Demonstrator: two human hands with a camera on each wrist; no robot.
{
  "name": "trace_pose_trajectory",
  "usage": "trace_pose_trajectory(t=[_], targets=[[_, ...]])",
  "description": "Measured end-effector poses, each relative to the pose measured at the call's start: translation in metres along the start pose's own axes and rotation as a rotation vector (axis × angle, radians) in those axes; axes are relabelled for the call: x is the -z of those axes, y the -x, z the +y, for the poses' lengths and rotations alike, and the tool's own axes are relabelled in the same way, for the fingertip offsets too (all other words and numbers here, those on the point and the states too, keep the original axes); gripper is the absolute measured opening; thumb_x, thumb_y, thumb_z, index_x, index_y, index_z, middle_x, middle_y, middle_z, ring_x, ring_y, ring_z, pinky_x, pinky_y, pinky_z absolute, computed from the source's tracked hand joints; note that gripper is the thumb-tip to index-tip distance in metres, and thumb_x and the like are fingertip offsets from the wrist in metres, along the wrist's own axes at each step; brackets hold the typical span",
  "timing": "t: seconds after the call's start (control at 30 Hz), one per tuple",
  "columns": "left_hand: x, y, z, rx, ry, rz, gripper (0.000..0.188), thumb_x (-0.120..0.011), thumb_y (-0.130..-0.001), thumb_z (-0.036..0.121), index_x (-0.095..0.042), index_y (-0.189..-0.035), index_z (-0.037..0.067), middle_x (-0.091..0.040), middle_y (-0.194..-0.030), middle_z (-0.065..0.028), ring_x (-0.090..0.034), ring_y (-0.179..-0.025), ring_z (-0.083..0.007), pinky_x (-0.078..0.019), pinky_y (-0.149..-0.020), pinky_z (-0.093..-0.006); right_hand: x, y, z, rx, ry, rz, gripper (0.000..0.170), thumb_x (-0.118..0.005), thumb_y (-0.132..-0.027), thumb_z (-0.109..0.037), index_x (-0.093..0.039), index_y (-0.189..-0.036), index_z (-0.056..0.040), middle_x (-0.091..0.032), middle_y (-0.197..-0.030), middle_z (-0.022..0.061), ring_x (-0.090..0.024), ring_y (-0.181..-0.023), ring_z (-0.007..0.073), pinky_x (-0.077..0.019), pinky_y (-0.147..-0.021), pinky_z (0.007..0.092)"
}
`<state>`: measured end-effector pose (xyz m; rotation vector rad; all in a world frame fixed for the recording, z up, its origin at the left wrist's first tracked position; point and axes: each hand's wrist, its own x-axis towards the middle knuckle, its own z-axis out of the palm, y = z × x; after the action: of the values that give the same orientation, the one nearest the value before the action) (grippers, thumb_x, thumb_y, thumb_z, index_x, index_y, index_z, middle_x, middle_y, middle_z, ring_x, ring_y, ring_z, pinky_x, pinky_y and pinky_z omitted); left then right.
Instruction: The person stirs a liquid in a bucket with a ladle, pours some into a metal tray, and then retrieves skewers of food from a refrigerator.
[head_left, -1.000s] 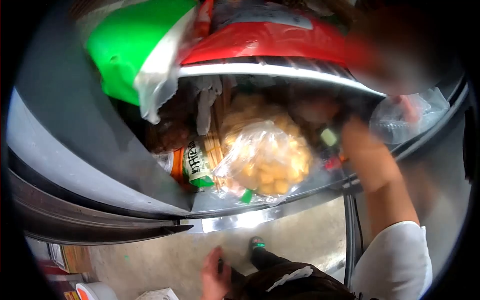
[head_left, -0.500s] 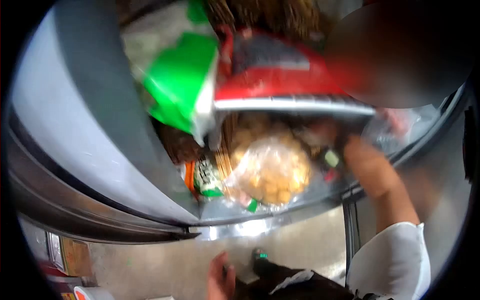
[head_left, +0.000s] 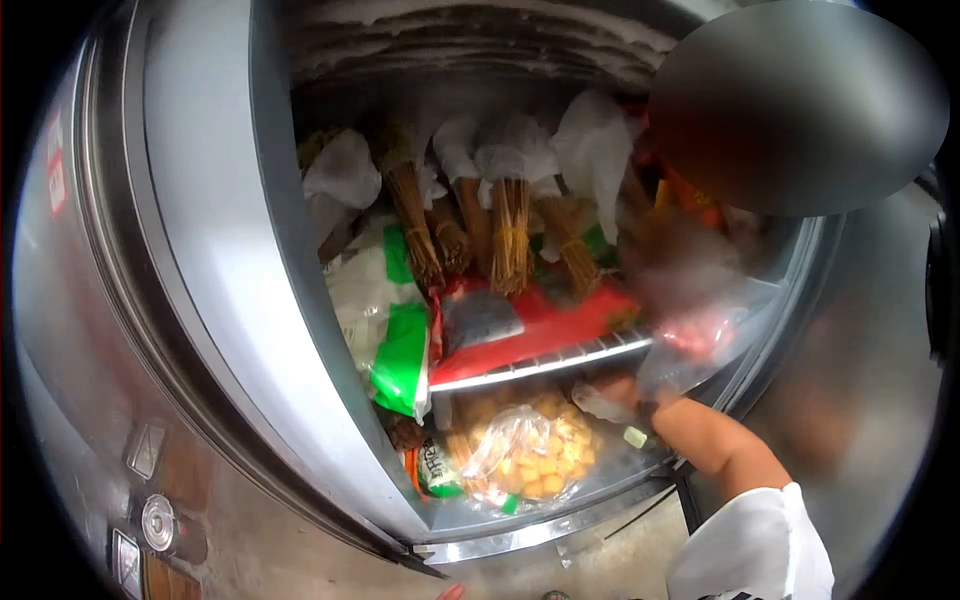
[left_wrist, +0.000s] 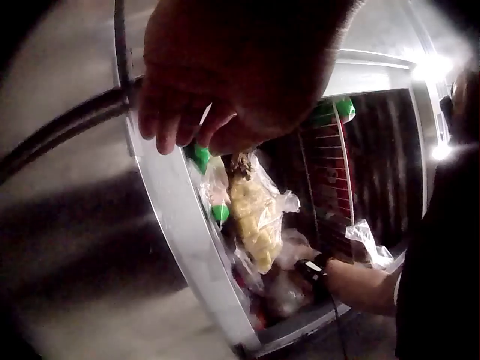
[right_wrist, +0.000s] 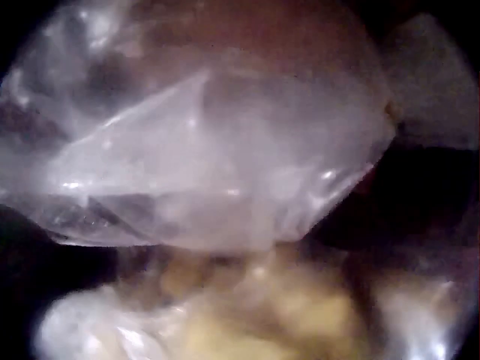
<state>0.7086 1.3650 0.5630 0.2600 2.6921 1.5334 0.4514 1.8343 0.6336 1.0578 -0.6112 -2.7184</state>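
My right hand (head_left: 622, 388) reaches under the wire shelf (head_left: 540, 362) into the lower part of a freezer. It holds a clear plastic bag (head_left: 598, 404), whose film fills most of the right wrist view and hides the fingers. Beside it lies a bigger clear bag of yellow chunks (head_left: 545, 462), also below that bag in the right wrist view. My left hand (left_wrist: 232, 71) hangs in front of the freezer, fingers loose and nothing in them. Only its fingertips show at the bottom edge of the head view.
Several bundles of skewers (head_left: 510, 235) wrapped in plastic stand on the upper shelf, behind a red bag (head_left: 560, 335) and a green-and-white bag (head_left: 400, 345). A clear bag with pink contents (head_left: 700, 335) hangs over the shelf's right end. The freezer's side wall (head_left: 215, 200) borders the left.
The head view has tilted up, bringing the upper shelf and its skewer bundles into sight. My right hand stays in the lower part, with whitish plastic now showing at its fingers. The left hand has nearly left the head view.
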Motion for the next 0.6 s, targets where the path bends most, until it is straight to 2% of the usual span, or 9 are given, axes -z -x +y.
trace_pose_trajectory(t=[0.07,0.13,0.17,0.23,0.33,0.4,0.47,0.6], targets=[[0.003,0.001,0.007,-0.011,0.016,0.005,0.035,-0.053,-0.087,0.011,-0.052,-0.120,-0.001,-0.054,-0.121,-0.0212,-0.050,-0.114,-0.0335,-0.0393,-0.097,-0.0383,-0.007,0.015,-0.009,0.106,0.072,0.080,0.035,-0.056,-0.081,-0.018,-0.059,-0.112,-0.0033,-0.055,-0.112,0.0106,-0.055,-0.100,0.0273,-0.0489,-0.088,0.0409],[0.007,0.002,0.020,0.071,0.063,-0.050,0.036,-0.053,-0.086,0.010,-0.053,-0.121,-0.001,-0.056,-0.120,-0.0210,-0.052,-0.113,-0.0326,-0.0399,-0.097,-0.0387,-0.014,0.025,-0.017,0.163,0.172,0.050,0.031,-0.057,-0.081,-0.015,-0.061,-0.109,-0.0033,-0.057,-0.107,0.0097,-0.056,-0.095,0.0263,-0.0503,-0.084,0.0402],[0.008,-0.001,0.029,0.057,0.055,-0.057,0.036,-0.053,-0.086,0.010,-0.053,-0.121,-0.001,-0.056,-0.120,-0.0210,-0.052,-0.113,-0.0326,-0.0399,-0.097,-0.0387,-0.019,0.027,-0.019,0.217,0.334,-0.037,0.029,-0.056,-0.081,-0.015,-0.060,-0.108,-0.0036,-0.056,-0.105,0.0092,-0.056,-0.093,0.0254,-0.0497,-0.082,0.0394],[0.007,-0.005,0.053,0.170,0.074,-0.095,0.036,-0.051,-0.086,0.009,-0.054,-0.120,-0.001,-0.057,-0.120,-0.0200,-0.053,-0.113,-0.0321,-0.0405,-0.097,-0.0388,-0.024,0.026,-0.015,0.408,0.740,-0.209,0.025,-0.056,-0.082,-0.014,-0.059,-0.105,-0.0042,-0.055,-0.100,0.0081,-0.054,-0.088,0.0237,-0.0484,-0.078,0.0377],[-0.020,-0.006,0.040,0.094,-0.044,-0.089,0.035,-0.051,-0.085,0.007,-0.055,-0.119,0.000,-0.056,-0.121,-0.0199,-0.053,-0.113,-0.0328,-0.0404,-0.097,-0.0383,-0.017,0.017,0.013,0.673,1.136,-0.367,0.019,-0.055,-0.084,-0.013,-0.057,-0.102,-0.0052,-0.054,-0.092,0.0066,-0.052,-0.081,0.0211,-0.0466,-0.071,0.0353],[-0.014,-0.022,0.072,0.068,-0.131,-0.281,0.034,-0.052,-0.084,0.007,-0.056,-0.118,0.001,-0.056,-0.120,-0.0203,-0.053,-0.112,-0.0339,-0.0408,-0.096,-0.0384,-0.010,0.009,0.033,0.730,1.246,-0.426,0.015,-0.055,-0.085,-0.012,-0.056,-0.099,-0.0058,-0.053,-0.087,0.0056,-0.050,-0.076,0.0194,-0.0453,-0.067,0.0336],[-0.027,-0.028,0.075,-0.223,0.072,-0.133,0.034,-0.054,-0.084,0.005,-0.056,-0.118,0.001,-0.057,-0.118,-0.0211,-0.053,-0.112,-0.0349,-0.0413,-0.096,-0.0388,-0.003,0.005,0.053,0.748,1.297,-0.473,0.011,-0.055,-0.086,-0.011,-0.055,-0.097,-0.0064,-0.052,-0.082,0.0045,-0.049,-0.071,0.0177,-0.0441,-0.063,0.0319],[-0.029,-0.038,0.089,-0.189,0.092,-0.148,0.033,-0.053,-0.085,0.003,-0.055,-0.118,0.001,-0.058,-0.116,-0.0192,-0.055,-0.110,-0.0324,-0.0426,-0.094,-0.0376,0.032,0.012,0.070,0.718,1.302,-0.523,0.006,-0.051,-0.089,-0.008,-0.052,-0.095,-0.0073,-0.049,-0.077,0.0034,-0.047,-0.065,0.0133,-0.0406,-0.054,0.0278]])
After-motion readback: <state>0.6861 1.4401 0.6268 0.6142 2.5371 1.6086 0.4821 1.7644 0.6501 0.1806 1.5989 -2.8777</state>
